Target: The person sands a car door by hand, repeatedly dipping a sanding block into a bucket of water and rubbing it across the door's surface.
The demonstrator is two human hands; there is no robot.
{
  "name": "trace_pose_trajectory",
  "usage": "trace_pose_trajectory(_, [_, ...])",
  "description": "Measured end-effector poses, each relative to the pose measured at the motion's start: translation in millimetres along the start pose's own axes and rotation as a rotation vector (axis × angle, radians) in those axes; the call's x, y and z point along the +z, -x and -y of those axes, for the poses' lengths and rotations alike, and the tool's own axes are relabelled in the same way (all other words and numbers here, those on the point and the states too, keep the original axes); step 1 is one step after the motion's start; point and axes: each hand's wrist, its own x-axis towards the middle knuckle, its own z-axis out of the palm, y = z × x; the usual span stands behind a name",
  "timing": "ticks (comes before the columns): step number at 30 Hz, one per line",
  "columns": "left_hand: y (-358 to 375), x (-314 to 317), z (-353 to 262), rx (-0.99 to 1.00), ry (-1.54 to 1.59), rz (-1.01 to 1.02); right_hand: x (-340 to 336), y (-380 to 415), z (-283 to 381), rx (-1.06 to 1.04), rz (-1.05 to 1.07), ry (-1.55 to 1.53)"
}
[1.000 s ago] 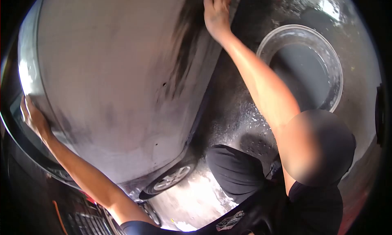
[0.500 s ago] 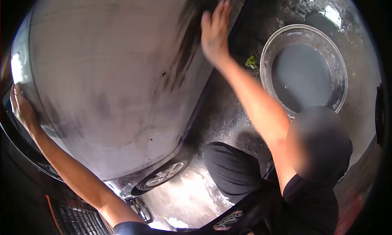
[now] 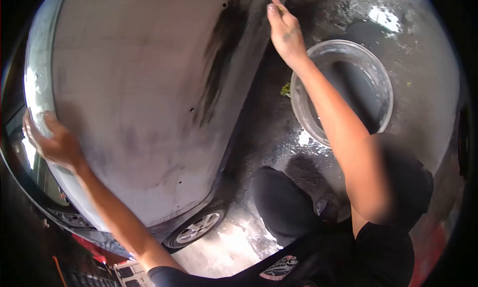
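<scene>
A grey, matte car body panel (image 3: 129, 87) with dark streaks and small holes fills the left and middle of the view. My left hand (image 3: 57, 142) rests on the shiny upper edge (image 3: 37, 82) of that panel, thumb apart from the fingers. At the top, my right hand (image 3: 288, 35) is beside the panel's lower edge, its thumb and fingers pointing away from me. Whether its fingertips touch the panel cannot be made out. No object shows in either hand. A dark wet-looking smear (image 3: 224, 48) runs along the panel left of my right hand.
A round basin (image 3: 387, 82) of grey water stands on the wet floor (image 3: 418, 53), partly behind my right forearm. Green scraps (image 3: 285, 89) lie beside it. A car wheel (image 3: 196, 229) is below the panel, near my bent knee (image 3: 281, 202).
My right hand has moved right, off the panel's face toward its lower edge, and turned. My left hand has shifted right and down in view. The whole view has also shifted.
</scene>
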Motion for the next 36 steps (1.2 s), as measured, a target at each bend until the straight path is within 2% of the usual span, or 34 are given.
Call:
trace_pose_trajectory(1, [22,0,-44,0.114,0.202,0.007,-21,2,1,-0.086,-0.080,0.030])
trace_pose_trajectory(2, [42,-1,-112,0.170,0.455,0.027,-46,4,1,-0.174,-0.157,0.067])
trace_pose_trajectory(3, [97,17,-159,0.023,0.784,0.184,-78,7,10,-0.119,-0.172,0.134])
trace_pose_trajectory(4, [85,-17,-243,-0.106,0.858,0.523,-110,6,13,-0.033,-0.164,0.223])
trace_pose_trajectory(6, [129,14,-355,-0.360,1.404,0.892,-154,6,23,-0.145,-0.273,0.337])
trace_pose_trajectory(7, [157,30,-410,-0.506,1.554,1.110,-177,8,24,-0.141,-0.315,0.416])
trace_pose_trajectory(8, [194,62,-463,-0.426,1.588,1.240,-197,10,22,-0.139,-0.357,0.485])
trace_pose_trajectory(9, [196,70,-493,-0.512,1.561,1.484,-213,13,22,-0.104,-0.354,0.526])
trace_pose_trajectory(10, [211,90,-517,-0.460,1.436,1.608,-219,19,26,-0.071,-0.341,0.567])
trace_pose_trajectory(12, [253,125,-574,-0.467,1.154,1.674,-236,31,21,-0.085,-0.339,0.607])
trace_pose_trajectory(13, [259,129,-586,-0.467,1.153,1.658,-234,40,19,-0.099,-0.342,0.600])
trace_pose_trajectory(15, [268,123,-603,-1.069,1.523,1.897,-236,61,17,0.052,-0.239,0.617])
trace_pose_trajectory(16, [269,125,-607,-1.018,1.674,1.911,-236,66,19,0.044,-0.261,0.621])
trace_pose_trajectory(18, [260,164,-583,-1.067,2.725,2.436,-230,73,16,-0.244,-0.082,1.057])
trace_pose_trajectory(20, [150,131,-482,-0.911,2.148,2.051,-226,69,15,-0.226,-0.076,1.067])
trace_pose_trajectory(21, [109,116,-441,-0.762,1.782,1.646,-223,68,19,-0.174,-0.077,1.035])
trace_pose_trajectory(22, [92,128,-412,-0.583,1.686,1.304,-224,67,22,-0.122,-0.081,1.008])
trace_pose_trajectory(23, [72,132,-388,-0.575,1.686,1.137,-225,69,12,-0.182,-0.075,1.083])
trace_pose_trajectory(24, [58,153,-368,-0.064,1.247,0.791,-228,68,10,-0.179,-0.080,1.089])
trace_pose_trajectory(25, [45,164,-355,0.254,0.927,0.634,-229,68,10,-0.214,-0.073,1.122])
trace_pose_trajectory(26, [37,171,-347,0.431,0.782,0.666,-228,70,9,-0.251,-0.061,1.150])
trace_pose_trajectory(28, [45,191,-347,0.914,0.416,0.568,-227,71,7,-0.242,-0.055,1.151])
trace_pose_trajectory(32, [101,193,-331,0.975,0.196,0.479,-233,74,4,-0.230,-0.033,1.140])
trace_pose_trajectory(34, [128,157,-298,0.994,0.224,0.683,-233,72,5,-0.246,-0.024,1.145])
trace_pose_trajectory(36, [160,124,-264,1.063,0.168,0.750,-231,71,5,-0.247,-0.023,1.156])
